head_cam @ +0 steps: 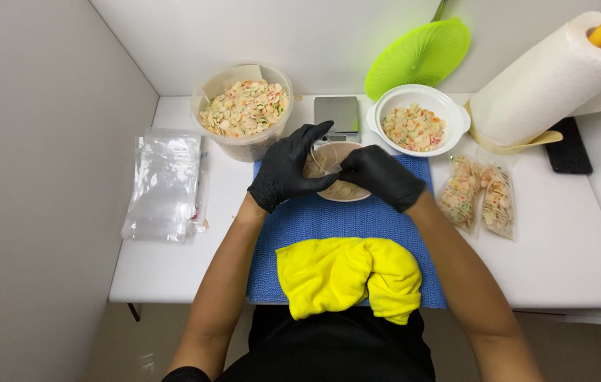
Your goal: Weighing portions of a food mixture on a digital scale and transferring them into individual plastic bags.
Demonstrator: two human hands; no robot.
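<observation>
Since both gloved hands, left (285,173) and right (380,175), pinch a thin clear bag (320,161) over the bowl (346,189), it looks light, limp, slippery; grip its rim.

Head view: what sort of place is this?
Probably a small food-packing station at a white table in a plain corner: a tub of mixed pasta, a small scale, empty clear bags and filled bags. Both gloved hands work over a bowl.

Your head camera looks steeply down from close above the white table (569,262) (the only view), facing the back wall (279,35), your forearms entering from below.
</observation>
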